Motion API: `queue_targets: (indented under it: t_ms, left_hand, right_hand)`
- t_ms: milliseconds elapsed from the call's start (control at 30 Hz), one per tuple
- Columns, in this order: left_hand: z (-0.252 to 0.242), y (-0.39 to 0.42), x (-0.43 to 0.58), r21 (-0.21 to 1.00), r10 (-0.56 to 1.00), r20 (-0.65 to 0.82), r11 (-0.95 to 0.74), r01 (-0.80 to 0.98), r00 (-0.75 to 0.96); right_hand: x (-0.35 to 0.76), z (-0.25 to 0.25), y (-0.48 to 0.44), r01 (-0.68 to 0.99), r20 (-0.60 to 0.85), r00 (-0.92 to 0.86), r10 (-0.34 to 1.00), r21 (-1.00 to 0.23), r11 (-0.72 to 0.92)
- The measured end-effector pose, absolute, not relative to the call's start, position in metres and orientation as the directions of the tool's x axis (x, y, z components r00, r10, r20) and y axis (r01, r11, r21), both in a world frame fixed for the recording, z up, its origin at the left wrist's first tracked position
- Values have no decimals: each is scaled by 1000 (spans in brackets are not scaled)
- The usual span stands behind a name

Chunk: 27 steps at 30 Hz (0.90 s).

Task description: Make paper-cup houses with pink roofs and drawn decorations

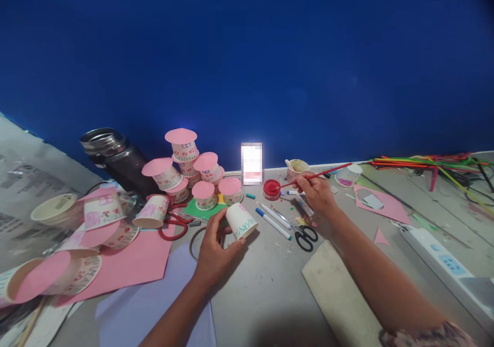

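My left hand (218,249) is closed round a white paper cup (242,220), tilted on its side, with green grass-like strokes and a pink window drawn on it. In my right hand (316,190) is a thin red paintbrush (328,172), pinched between the fingers. Its tip reaches down to a small pot of red paint (271,188). Just in front of the pot lie a blue marker (272,223), a white pen, and a pair of black-handled scissors (306,238).
Decorated cups with pink paper roofs (181,143) stand stacked at left, before a dark thermos (116,156). Pink paper (154,259) and lilac paper (154,306) lie below. A beige cloth (332,280) and a power strip (443,257) are at right. A bright, blurred screen (251,163) stands against the blue wall.
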<state>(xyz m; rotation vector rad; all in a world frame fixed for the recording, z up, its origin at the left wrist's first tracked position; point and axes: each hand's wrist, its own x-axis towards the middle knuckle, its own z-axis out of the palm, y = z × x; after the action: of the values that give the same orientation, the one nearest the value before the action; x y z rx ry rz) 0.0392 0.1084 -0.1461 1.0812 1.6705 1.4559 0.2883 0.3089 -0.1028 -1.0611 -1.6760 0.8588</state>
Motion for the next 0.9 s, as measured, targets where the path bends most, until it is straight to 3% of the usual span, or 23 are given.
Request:
queue_targets:
  t_ms: [167, 333, 400, 600, 900]
  left_hand:
    - [-145, 108, 40, 994, 879, 72, -24, 106, -472]
    - [-137, 108, 40, 969, 909, -63, -44, -244, -412]
    - [-133, 108, 40, 924, 916, -127, -29, -381, -379]
    - [-125, 107, 40, 785, 939, -210, -3, -620, -271]
    - [-118, 101, 43, 782, 956, -188, 8, -623, -223]
  right_hand:
    - [293, -91, 316, 78, 304, -34, 952, -949, 306]
    - [292, -75, 310, -258, 170, -96, 981, -956, 140]
    - [288, -69, 301, -321, 127, -160, 979, -944, 70]
    - [284, -50, 266, -346, 80, -264, 961, -938, -17]
    - [287, -38, 246, -266, 228, -307, 924, -953, 146]
